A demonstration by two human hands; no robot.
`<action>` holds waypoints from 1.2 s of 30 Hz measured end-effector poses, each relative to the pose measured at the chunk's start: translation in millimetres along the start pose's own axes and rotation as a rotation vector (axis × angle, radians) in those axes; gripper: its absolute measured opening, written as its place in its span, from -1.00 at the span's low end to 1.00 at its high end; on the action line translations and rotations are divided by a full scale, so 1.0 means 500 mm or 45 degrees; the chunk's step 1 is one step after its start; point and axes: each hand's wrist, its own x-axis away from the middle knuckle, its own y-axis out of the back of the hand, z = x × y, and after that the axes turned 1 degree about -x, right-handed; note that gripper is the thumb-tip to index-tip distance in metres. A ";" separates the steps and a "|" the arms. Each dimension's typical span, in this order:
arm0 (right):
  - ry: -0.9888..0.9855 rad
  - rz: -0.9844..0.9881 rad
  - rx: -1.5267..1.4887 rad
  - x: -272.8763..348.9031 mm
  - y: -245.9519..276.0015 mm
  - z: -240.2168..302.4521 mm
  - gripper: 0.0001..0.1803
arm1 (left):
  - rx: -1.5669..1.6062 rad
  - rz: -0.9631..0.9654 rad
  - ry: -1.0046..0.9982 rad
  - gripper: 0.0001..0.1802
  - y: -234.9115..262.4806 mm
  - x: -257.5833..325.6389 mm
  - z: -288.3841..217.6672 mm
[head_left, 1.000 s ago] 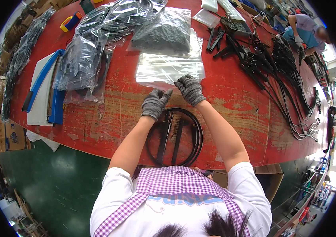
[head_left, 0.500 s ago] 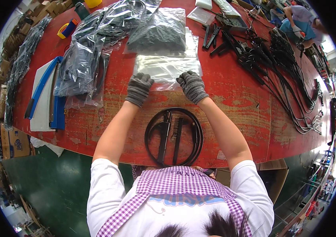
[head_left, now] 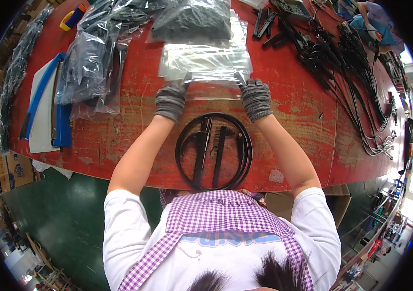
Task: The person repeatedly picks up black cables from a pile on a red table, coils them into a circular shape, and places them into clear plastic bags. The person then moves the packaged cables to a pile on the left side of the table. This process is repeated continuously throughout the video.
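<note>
Holding a clear bag | my left hand and right hand grasp opposite sides | even, gentle tension should suit thin plastic

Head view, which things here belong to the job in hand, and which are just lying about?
Likely in the job:
clear bag, held between the left hand and right hand
stack of clear bags, just beyond
coiled black cable set, between the forearms

Apparently lying about, untouched by either hand:
blue-and-white cutter, left
filled bags, left
black parts and cables, right
</note>
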 end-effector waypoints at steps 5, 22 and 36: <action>-0.034 0.127 -0.538 0.186 0.013 -0.009 -0.31 | -0.068 0.098 -0.518 -0.68 -0.035 0.037 -0.001; 0.304 0.253 -0.600 0.364 0.082 0.106 -0.53 | 0.199 0.212 -0.057 -0.85 -0.017 0.278 -0.020; 0.544 0.593 -0.930 0.515 0.187 0.093 -0.64 | 1.091 0.261 -0.074 -0.75 -0.061 0.694 -0.086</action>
